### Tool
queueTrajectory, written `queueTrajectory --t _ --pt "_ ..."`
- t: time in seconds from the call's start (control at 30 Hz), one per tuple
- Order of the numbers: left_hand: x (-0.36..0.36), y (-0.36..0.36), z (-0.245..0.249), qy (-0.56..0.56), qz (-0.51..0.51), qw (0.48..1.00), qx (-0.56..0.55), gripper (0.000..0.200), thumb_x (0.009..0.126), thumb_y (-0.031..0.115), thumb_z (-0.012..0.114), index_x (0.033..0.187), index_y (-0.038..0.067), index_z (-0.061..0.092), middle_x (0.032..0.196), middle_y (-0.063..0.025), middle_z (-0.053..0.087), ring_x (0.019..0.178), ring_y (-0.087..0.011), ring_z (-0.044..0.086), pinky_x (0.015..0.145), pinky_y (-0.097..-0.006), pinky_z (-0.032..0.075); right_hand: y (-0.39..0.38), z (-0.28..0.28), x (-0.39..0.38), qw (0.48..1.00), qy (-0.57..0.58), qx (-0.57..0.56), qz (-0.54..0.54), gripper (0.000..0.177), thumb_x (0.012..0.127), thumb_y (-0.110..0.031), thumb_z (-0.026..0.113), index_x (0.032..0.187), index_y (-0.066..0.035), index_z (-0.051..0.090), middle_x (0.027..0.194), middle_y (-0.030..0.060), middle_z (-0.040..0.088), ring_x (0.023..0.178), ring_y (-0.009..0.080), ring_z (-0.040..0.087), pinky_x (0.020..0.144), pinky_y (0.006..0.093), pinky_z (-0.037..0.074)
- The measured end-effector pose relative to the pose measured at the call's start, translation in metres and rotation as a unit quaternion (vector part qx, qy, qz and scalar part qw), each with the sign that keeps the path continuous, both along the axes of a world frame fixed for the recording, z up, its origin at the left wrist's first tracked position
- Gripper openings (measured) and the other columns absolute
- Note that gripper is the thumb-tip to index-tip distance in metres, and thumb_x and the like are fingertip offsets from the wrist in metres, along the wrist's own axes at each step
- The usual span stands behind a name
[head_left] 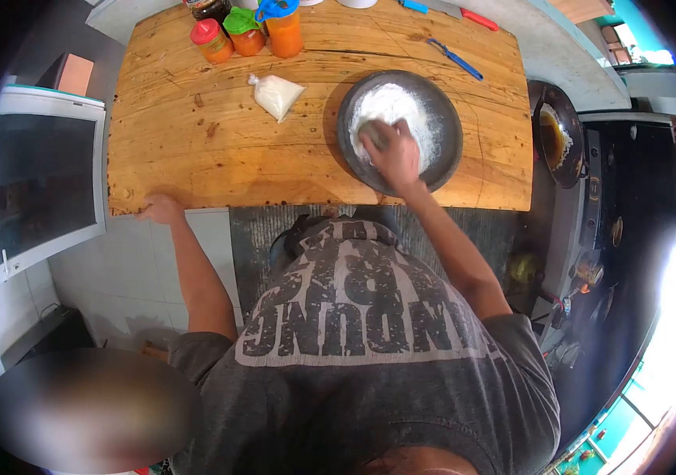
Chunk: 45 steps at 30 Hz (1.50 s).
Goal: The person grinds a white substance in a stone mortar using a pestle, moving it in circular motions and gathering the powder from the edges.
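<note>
A dark stone mortar [450, 162] stands on the wooden table and holds a heap of white powder [389, 101]. My right hand [398, 154] is inside its bowl, fingers wrapped around a grey-brown stone pestle [370, 136] that presses into the powder. Part of the pestle is hidden under the fingers. At the table's front left corner, my left hand [163, 209] grips the edge of the wooden table [219, 170]. A small knotted plastic bag of pale powder [278, 96] lies to the left of the mortar.
Jars with red [211, 41], green [244, 32] and blue lids [281, 30] stand at the back left. A blue peeler [456, 60] and a red-handled tool [479, 20] lie behind the mortar. Right of the table are a wok with oil [557, 134] and a stove [626, 182].
</note>
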<state>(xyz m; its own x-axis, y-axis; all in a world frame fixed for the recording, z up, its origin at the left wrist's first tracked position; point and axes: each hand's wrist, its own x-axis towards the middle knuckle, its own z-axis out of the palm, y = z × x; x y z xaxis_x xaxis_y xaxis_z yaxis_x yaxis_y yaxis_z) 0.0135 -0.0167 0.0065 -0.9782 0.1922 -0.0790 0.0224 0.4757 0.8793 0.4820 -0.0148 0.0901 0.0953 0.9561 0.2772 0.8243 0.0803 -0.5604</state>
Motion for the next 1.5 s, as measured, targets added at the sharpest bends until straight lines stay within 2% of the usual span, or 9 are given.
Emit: queueTrajectory --t 0.2,0.47,0.63,0.77,0.9,1.03,1.13,1.3,1.5 --pt "-0.020 0.004 -0.022 0.044 -0.005 0.999 -0.003 0.067 0.095 0.030 0.044 0.145 0.004 0.007 0.119 -0.0300 0.053 0.099 -0.0446 0.059 0.079 -0.0514 0.051 0.016 0.018 0.022 0.976 0.062 -0.208 0.007 0.038 0.073 -0.039 0.076 0.099 -0.011 0.074 0.082 0.0201 0.063 0.072 0.0343 0.065 0.065 0.0407 0.053" --pt "-0.008 0.000 -0.009 0.025 -0.004 0.999 -0.023 0.068 0.095 0.034 0.040 0.145 0.002 0.007 0.120 -0.0307 0.053 0.099 -0.0444 0.058 0.080 -0.0526 0.051 0.017 0.008 0.005 0.999 -0.008 -0.034 0.021 0.031 0.075 -0.034 0.075 0.098 -0.012 0.074 0.084 0.0184 0.061 0.069 0.0354 0.065 0.061 0.0411 0.053" --pt "-0.018 0.002 -0.015 0.016 -0.006 0.999 -0.029 0.069 0.095 0.032 0.042 0.145 0.002 0.005 0.122 -0.0307 0.051 0.101 -0.0451 0.058 0.081 -0.0524 0.050 0.025 0.006 0.032 0.965 0.142 -0.221 0.008 0.037 0.072 -0.039 0.076 0.096 -0.011 0.075 0.083 0.0219 0.065 0.070 0.0340 0.066 0.061 0.0402 0.054" --pt "-0.021 0.001 -0.020 0.038 -0.001 0.997 -0.065 0.068 0.096 0.030 0.042 0.145 0.002 0.004 0.123 -0.0302 0.051 0.103 -0.0453 0.057 0.082 -0.0524 0.050 -0.024 0.001 -0.003 0.999 0.043 -0.010 0.023 0.033 0.075 -0.032 0.076 0.102 -0.014 0.072 0.087 0.0169 0.058 0.063 0.0343 0.064 0.057 0.0411 0.053" --pt "-0.006 -0.001 -0.007 0.025 -0.016 0.999 -0.027 0.069 0.096 0.031 0.042 0.146 0.003 0.004 0.123 -0.0303 0.050 0.104 -0.0444 0.057 0.083 -0.0520 0.049 0.013 -0.003 0.002 1.000 -0.004 -0.003 0.023 0.034 0.075 -0.033 0.076 0.103 -0.013 0.073 0.087 0.0184 0.059 0.064 0.0354 0.064 0.057 0.0399 0.053" --pt "-0.004 0.000 0.000 0.005 -0.013 1.000 -0.001 0.068 0.095 0.031 0.041 0.146 0.004 0.004 0.123 -0.0306 0.050 0.104 -0.0439 0.057 0.083 -0.0521 0.049 0.030 0.007 0.026 0.971 0.121 -0.205 0.026 0.037 0.073 -0.034 0.078 0.102 -0.011 0.073 0.082 0.0188 0.062 0.066 0.0352 0.065 0.063 0.0398 0.054" --pt "-0.009 0.003 -0.006 -0.004 -0.001 1.000 -0.004 0.066 0.095 0.031 0.040 0.145 0.004 0.006 0.123 -0.0309 0.050 0.102 -0.0440 0.057 0.082 -0.0532 0.049 -0.010 0.009 0.021 0.997 0.005 -0.059 0.051 0.036 0.074 -0.032 0.078 0.103 -0.012 0.073 0.082 0.0200 0.067 0.071 0.0331 0.067 0.065 0.0378 0.054" --pt "0.005 0.003 0.010 0.017 0.009 0.999 -0.029 0.065 0.094 0.030 0.040 0.145 0.004 0.008 0.122 -0.0317 0.050 0.101 -0.0454 0.057 0.080 -0.0544 0.049 0.030 0.016 0.053 0.940 0.236 -0.244 -0.034 0.041 0.074 -0.036 0.080 0.100 -0.005 0.071 0.084 0.0135 0.072 0.075 0.0163 0.068 0.064 0.0304 0.052" --pt "-0.013 0.000 -0.012 0.043 -0.003 0.999 -0.020 0.068 0.094 0.029 0.041 0.145 0.002 0.005 0.120 -0.0321 0.052 0.102 -0.0461 0.058 0.081 -0.0540 0.050 0.088 0.031 0.080 0.982 0.130 -0.088 -0.108 0.044 0.071 -0.039 0.081 0.094 -0.002 0.072 0.080 0.0141 0.072 0.073 0.0214 0.069 0.069 0.0317 0.053"
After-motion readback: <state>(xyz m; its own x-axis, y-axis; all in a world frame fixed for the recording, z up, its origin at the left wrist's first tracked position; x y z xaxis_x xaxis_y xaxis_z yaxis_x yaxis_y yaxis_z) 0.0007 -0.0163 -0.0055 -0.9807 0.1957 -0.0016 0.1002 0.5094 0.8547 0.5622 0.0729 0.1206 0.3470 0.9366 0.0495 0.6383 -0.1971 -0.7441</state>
